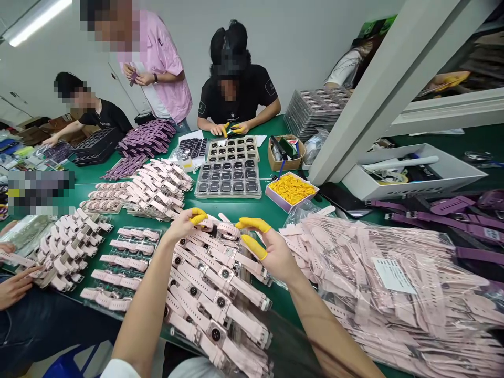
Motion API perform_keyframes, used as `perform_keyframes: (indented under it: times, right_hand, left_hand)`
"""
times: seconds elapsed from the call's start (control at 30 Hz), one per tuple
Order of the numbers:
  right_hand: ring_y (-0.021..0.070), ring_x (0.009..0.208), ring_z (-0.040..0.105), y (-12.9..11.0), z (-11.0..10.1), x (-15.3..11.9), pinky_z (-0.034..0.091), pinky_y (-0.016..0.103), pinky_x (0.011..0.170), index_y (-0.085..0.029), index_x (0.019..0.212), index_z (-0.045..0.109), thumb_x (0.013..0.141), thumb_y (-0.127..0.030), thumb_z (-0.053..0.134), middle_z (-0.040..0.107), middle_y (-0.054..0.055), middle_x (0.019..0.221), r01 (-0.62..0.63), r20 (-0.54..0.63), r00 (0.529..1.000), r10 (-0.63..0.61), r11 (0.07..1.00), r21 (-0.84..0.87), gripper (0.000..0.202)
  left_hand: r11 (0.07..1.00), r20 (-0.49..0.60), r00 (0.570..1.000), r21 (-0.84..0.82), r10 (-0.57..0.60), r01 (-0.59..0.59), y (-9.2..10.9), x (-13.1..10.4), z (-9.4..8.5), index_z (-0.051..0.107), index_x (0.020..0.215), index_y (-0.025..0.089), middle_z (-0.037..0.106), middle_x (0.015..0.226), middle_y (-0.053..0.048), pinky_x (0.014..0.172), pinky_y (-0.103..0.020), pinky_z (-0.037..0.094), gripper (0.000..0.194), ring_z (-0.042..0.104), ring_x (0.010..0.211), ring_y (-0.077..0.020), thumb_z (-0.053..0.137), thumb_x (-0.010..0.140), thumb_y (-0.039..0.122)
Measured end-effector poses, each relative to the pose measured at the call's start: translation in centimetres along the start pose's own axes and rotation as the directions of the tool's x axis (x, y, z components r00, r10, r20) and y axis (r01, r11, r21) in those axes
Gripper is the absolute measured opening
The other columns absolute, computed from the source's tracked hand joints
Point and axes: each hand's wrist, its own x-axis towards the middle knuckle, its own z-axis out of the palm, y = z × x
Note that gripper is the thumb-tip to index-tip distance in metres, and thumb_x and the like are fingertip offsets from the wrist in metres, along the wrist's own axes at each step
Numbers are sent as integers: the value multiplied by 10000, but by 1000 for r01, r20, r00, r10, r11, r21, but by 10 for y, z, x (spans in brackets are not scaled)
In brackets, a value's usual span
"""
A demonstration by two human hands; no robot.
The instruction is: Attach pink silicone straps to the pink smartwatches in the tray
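My left hand [185, 224], with yellow finger cots on its fingertips, is closed at the near end of a pink watch strap [206, 224]. Just right of that strap, a looped pink strap [228, 231] rests at the far edge of the stacked watches. My right hand [273, 249], also in yellow finger cots, has thumb and forefinger apart, the forefinger's tip close beside the loop. Below both hands lie rows of pink-strapped watches [221, 302] in stacked clear trays, their round back sensors facing up. The contact under my left fingertips is partly hidden.
Bagged pink straps [354, 273] are heaped on the right. Yellow finger cots fill a small box [292, 190]. Trays of dark watch faces [228, 178] stand ahead, beyond more pink watch stacks [157, 189]. Co-workers sit opposite and left. A white post [366, 94] slants down at right.
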Motion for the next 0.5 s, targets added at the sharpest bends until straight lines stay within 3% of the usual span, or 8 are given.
perform_keyframes:
  times: [0.17,0.3,0.4,0.5]
  right_hand:
    - [244,1146,652,0,0,0,500,478,1078,-338,1279,665,984,-451,656,715,48,1238,11,-7,1000,-12,1000,-9,316]
    - [248,1160,652,0,0,0,498,485,1085,-331,1260,677,986,-456,649,715,50,1245,-14,3,1000,14,1000,-17,302]
    - [248,1145,650,1,-2,1,502,481,1071,-326,1260,675,990,-456,643,712,53,1232,-11,9,1000,12,1000,-27,301]
    - [248,1132,650,1,-5,2,496,478,1066,-317,1283,664,995,-461,634,705,61,1210,3,1,1000,-3,1000,-25,323]
  left_hand:
    - [989,123,992,146,-11,-7,-15,5,5,706,904,153,734,891,-72,717,-317,574,454,682,787,-201,612,885,597]
    - [943,131,991,324,30,-72,-14,5,2,731,968,166,737,1017,-102,922,-384,554,374,680,968,-246,612,908,516]
    - [876,66,996,475,57,-82,-14,1,-15,699,1159,187,692,1244,-129,1107,-436,455,360,608,1199,-273,504,980,430]
    - [780,34,999,626,-15,-10,-19,-6,-44,680,1215,180,679,1300,-151,1127,-485,439,363,596,1237,-302,459,970,332]
